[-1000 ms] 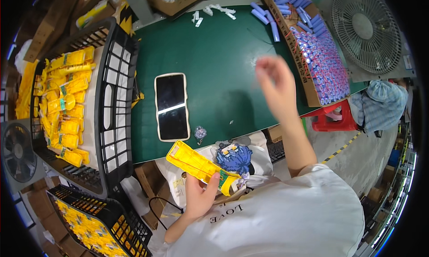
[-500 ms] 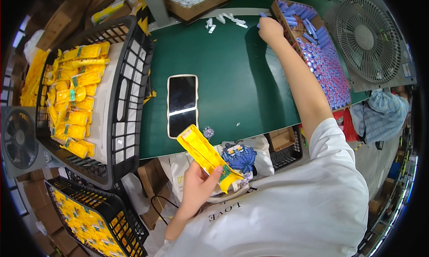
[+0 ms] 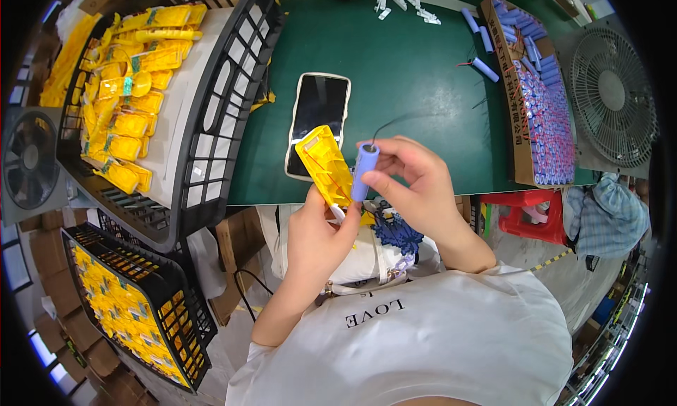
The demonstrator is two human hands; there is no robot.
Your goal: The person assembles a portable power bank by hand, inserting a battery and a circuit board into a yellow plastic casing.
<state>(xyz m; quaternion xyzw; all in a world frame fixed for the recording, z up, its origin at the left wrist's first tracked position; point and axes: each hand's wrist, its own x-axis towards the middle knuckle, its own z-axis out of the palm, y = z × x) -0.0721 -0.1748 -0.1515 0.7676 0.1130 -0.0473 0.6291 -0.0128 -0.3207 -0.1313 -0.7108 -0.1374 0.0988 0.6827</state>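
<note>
My left hand (image 3: 317, 229) grips a long yellow plastic housing (image 3: 324, 159), its hollow ribbed side facing up and its upper end tilted away from me. Between the thumb and fingers of my right hand (image 3: 416, 180) is a purple cylindrical battery cell (image 3: 364, 172) with a dark wire curving from its top. The cell stands close against the housing's right side; whether the two touch I cannot tell. Behind the housing lies a phone (image 3: 321, 102) in a pale wavy case, partly covered by it. The housing's lower end is hidden by my left fingers.
A cardboard box (image 3: 518, 124) of wired purple cells stands at the right, with loose cells (image 3: 485, 69) beside it. Small white parts (image 3: 402, 2) lie at the back. Black crates (image 3: 211, 124) of yellow housings stand at left. A fan (image 3: 610, 71) is far right.
My right hand has come back from the cell box with a purple cell, to beside the housing. My left hand has raised the housing slightly. The whole view has shifted.
</note>
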